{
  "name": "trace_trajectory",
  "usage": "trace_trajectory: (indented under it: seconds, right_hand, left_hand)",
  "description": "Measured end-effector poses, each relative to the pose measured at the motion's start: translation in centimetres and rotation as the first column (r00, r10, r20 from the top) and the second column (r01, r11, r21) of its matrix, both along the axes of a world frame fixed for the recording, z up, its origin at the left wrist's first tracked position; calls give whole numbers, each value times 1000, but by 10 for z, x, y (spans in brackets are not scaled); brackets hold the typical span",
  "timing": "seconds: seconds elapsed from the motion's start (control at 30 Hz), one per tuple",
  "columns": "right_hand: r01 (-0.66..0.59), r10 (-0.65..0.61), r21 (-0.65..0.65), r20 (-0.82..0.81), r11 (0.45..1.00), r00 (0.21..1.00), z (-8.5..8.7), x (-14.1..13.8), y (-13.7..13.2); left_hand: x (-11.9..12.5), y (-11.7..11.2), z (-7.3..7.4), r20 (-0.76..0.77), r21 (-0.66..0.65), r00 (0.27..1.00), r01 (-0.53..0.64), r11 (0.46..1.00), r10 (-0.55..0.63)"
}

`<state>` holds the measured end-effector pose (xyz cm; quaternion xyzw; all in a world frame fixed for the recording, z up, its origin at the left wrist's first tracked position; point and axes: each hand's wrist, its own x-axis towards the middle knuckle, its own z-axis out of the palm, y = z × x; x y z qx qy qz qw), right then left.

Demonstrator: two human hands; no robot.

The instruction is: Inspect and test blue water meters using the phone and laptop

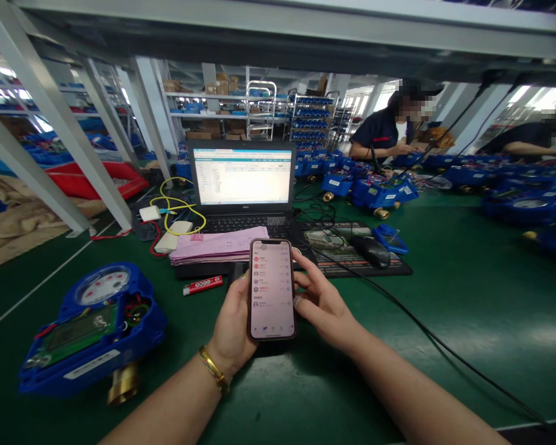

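Observation:
A smartphone with a lit pink screen showing a list stands upright in front of me, above the green table. My left hand grips it from the left and behind; a gold bracelet circles that wrist. My right hand rests against the phone's right edge, fingers curled, thumb near the screen. Behind the phone lie a stack of pink papers and an open laptop with a white page on its screen.
A blue water meter with a brass fitting lies at the left. A red lighter, a mouse on a pad, cables and several blue meters occupy the table. Two people work at the far right.

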<state>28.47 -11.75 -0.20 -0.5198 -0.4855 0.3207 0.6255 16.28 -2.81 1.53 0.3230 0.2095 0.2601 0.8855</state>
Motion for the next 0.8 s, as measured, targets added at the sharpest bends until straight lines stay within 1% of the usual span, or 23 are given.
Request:
trace_trajectory:
  seconds: [0.13, 0.23, 0.3, 0.43, 0.6, 0.7, 0.8]
  right_hand:
    - [46, -45, -28, 42, 999, 998, 1, -2, 1]
    - [58, -56, -25, 62, 998, 996, 0, -3, 1]
    - [57, -55, -22, 70, 998, 996, -2, -2, 2]
    - [53, -51, -18, 73, 998, 996, -4, -1, 2]
    - [46, -45, -14, 81, 999, 996, -2, -1, 1]
    - [68, -65, -25, 97, 997, 993, -2, -1, 1]
    - [129, -122, -43, 138, 991, 983, -6, -4, 3]
  left_hand:
    - [1, -1, -1, -44, 6, 999, -4, 1000, 4]
    - [0, -1, -2, -68, 37, 997, -22, 999, 25]
    - [0, -1, -2, -68, 43, 997, -15, 999, 18]
    - [0, -2, -2, -58, 43, 998, -1, 999, 3]
    - [0, -2, -2, -33, 46, 999, 6, 999, -5]
    - [-1, -2, -3, -32, 29, 999, 23, 999, -22]
    - [-1, -3, -7, 4, 25, 999, 47, 999, -48]
